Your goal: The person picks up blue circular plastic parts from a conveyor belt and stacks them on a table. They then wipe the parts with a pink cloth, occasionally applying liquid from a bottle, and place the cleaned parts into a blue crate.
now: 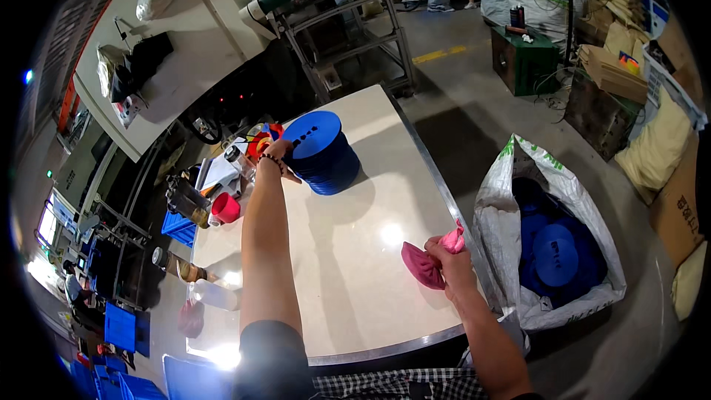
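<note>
A tall stack of round blue plastic discs [337,167] stands toward the far side of the pale table [355,267]. The top disc has a short row of dark holes or marks. Against the left side of this stack is my left hand [278,154], with a beaded bracelet at the wrist. Its fingers curl round the discs' edge and are partly hidden. Near the table's right edge, my right hand [453,263] is closed on a crumpled pink cloth [424,265]. Part of the cloth sticks out above the fingers, and the rest hangs to their left.
Right of the table stands an open white woven sack [492,218] with blue discs [555,255] inside. Along the left edge are a red cup [226,208], a jar [178,265] and a clear bottle [215,295]. A green box [524,63] stands farther back.
</note>
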### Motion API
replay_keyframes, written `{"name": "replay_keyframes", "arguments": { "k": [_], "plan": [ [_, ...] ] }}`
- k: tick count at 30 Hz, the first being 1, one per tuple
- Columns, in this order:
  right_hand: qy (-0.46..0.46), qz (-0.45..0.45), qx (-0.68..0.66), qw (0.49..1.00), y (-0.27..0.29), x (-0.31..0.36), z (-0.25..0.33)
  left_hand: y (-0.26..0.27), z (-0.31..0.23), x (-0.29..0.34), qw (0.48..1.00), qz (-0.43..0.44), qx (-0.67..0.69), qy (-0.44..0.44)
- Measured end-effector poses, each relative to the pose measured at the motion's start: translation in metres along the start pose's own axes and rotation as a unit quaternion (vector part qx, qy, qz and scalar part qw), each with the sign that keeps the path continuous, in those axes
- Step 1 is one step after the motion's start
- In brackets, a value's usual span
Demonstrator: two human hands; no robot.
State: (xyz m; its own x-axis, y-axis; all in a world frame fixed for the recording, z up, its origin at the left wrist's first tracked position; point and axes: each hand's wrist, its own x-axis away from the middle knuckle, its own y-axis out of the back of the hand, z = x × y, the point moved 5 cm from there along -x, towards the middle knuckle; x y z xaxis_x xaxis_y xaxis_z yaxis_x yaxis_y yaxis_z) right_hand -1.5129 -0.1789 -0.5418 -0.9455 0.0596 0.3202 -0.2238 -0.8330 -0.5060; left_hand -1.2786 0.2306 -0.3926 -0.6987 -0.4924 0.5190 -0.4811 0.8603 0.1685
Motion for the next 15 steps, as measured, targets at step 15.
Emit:
{"name": "replay_keyframes", "arguments": {
  "k": [15],
  "plan": [
    [-0.007,0.009,-0.028,1.0,-0.008,-0.004,-0.01,0.016,-0.002,-0.057,0.999,0.002,-0.011,-0.05]
  ]
}}
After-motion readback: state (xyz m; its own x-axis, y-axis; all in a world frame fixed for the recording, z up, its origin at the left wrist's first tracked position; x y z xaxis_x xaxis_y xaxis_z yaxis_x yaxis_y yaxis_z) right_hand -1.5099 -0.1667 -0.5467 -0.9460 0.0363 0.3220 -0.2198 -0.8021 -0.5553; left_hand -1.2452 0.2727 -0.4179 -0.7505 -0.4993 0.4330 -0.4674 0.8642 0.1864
